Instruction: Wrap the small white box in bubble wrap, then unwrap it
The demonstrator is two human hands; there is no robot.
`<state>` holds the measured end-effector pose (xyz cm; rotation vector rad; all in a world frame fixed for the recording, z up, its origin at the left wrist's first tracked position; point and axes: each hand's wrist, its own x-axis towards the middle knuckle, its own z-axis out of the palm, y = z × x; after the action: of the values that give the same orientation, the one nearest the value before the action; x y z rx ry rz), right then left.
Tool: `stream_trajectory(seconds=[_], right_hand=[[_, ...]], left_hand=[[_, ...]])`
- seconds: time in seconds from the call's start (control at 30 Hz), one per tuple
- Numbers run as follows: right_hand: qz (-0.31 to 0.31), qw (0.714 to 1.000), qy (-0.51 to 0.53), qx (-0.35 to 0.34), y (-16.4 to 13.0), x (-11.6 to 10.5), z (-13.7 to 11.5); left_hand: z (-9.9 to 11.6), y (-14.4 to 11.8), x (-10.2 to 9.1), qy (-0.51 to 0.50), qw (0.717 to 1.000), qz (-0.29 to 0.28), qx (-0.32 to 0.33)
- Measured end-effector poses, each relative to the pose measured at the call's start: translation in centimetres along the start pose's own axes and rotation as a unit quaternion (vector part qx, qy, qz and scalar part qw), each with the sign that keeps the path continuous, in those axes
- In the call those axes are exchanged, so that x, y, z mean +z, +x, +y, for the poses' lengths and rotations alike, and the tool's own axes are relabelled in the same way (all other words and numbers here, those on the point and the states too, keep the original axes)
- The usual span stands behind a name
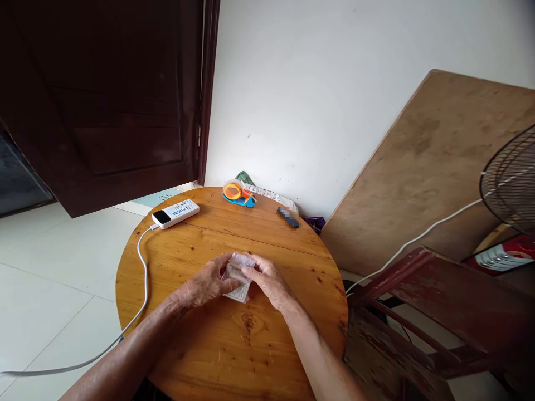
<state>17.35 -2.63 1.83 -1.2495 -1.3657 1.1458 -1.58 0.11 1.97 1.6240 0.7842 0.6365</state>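
Over the middle of the round wooden table (184, 334), both hands hold a small flat white packet (239, 291) with fine grey patterning. Clear plastic wrap (241, 259) covers it and bunches up at its far end. My left hand (207, 281) grips the packet's left side, its thumb lying across the top face. On the other side, my right hand (270, 279) is closed at the upper right corner, with the thumb on the wrap. The fingertips underneath are hidden.
A white power bank (179, 213) with a plugged-in cable (145, 278) lies at the table's left. Toward the back are an orange-and-blue tape dispenser (239, 195) and a blurred dark object (288, 218). A wooden chair (451, 306) and fan (512, 181) stand right.
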Motion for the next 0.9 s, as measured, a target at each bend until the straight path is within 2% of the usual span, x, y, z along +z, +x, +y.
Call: stream_trajectory(seconds=[0.1, 0.2, 0.47, 0.77, 0.9], right_hand=[[0.030, 0.999, -0.027, -0.011, 0.5, 0.0, 0.2], [0.072, 0.996, -0.044, -0.023, 0.8, 0.5, 0.4], [0.110, 0.992, -0.007, -0.056, 0.8, 0.9, 0.1], [0.114, 0.978, -0.092, -0.152, 0.0, 1.8, -0.2], [0.140, 0.981, -0.068, -0.115, 0.5, 1.7, 0.1]], left_hand=[[-1.1, 0.5, 0.4, -0.045, 0.998, 0.035, -0.009], [-1.8, 0.5, 0.9, -0.045, 0.996, 0.068, -0.023], [-1.7, 0.3, 1.7, -0.030, 0.993, 0.111, 0.015], [-1.9, 0.8, 1.5, 0.009, 0.992, 0.127, 0.013], [-2.3, 1.0, 1.7, 0.014, 0.992, 0.120, 0.030]])
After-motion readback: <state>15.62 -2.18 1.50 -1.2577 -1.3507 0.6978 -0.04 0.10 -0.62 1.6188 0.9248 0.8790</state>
